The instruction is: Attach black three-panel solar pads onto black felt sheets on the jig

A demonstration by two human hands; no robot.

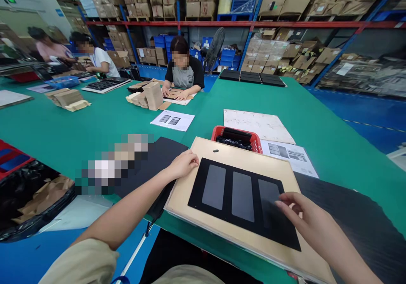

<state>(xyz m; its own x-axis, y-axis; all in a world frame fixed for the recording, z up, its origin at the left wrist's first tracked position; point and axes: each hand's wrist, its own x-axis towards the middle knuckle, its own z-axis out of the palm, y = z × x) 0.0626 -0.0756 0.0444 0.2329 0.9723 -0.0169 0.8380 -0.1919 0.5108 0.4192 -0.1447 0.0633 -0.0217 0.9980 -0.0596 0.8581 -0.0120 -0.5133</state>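
Observation:
A black sheet [227, 199] with three grey rounded panels lies flat on a pale wooden board [180, 201]. My left hand [184, 164] is at the board's left side, fingers curled together near the sheet's upper left corner; whether they hold anything is too small to tell. Over the right part of the sheet is my right hand [296, 210], its thumb and forefinger close together at the right panel; anything between them cannot be made out. A small dark piece [216, 150] rests near the board's top edge.
Behind the board stand a red basket [260, 142] with black items, a white board [256, 124] and a printed sheet [293, 157]. Dark sheets [352, 203] lie to the right. Across the green table [127, 127] a person [184, 70] works.

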